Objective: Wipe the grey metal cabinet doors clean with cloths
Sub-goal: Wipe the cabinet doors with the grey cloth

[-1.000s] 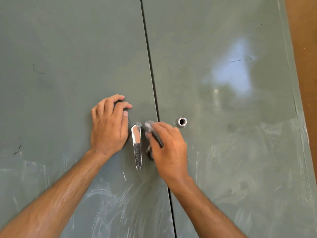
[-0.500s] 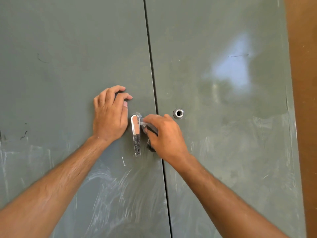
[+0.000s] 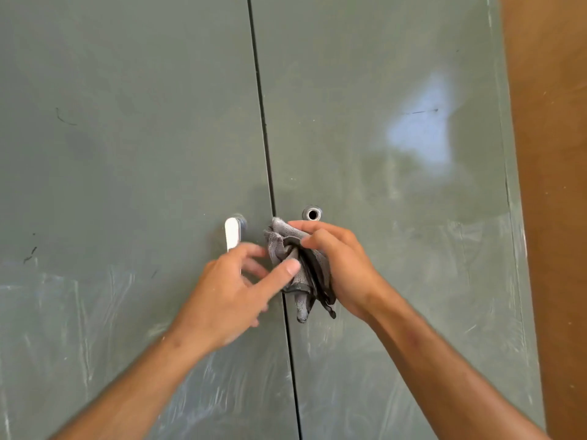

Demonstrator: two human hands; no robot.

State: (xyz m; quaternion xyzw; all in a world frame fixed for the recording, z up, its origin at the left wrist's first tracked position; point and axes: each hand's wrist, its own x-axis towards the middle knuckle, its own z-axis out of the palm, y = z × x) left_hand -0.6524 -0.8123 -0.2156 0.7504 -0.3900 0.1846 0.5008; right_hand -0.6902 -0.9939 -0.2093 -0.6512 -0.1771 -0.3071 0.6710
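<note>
since the earlier frame the left hand (image 3: 233,293) has lifted off the door and swung over in front of the handle, and the cloth, pressed by the handle before, is now bunched between both hands.

two grey metal cabinet doors fill the view, meeting at a dark vertical seam. left door (image 3: 127,138) is dull grey-green with a few dark scuffs up high and pale smeary streaks across its lower part. right door (image 3: 397,281) carries a bright bluish reflection near the top and the same whitish streaks lower down. a brown surface (image 3: 552,185) runs down the right edge.

the grey cloth (image 3: 305,271) is crumpled, with dark folds and a tail hanging down, in front of the seam just beside the shiny handle (image 3: 233,233) and below the round keyhole (image 3: 312,214).

right hand (image 3: 336,265) grasps the cloth, fingers curled over its top. left hand reaches in with loose, spread fingers, its thumb touching the cloth; no clear grip shows.
</note>
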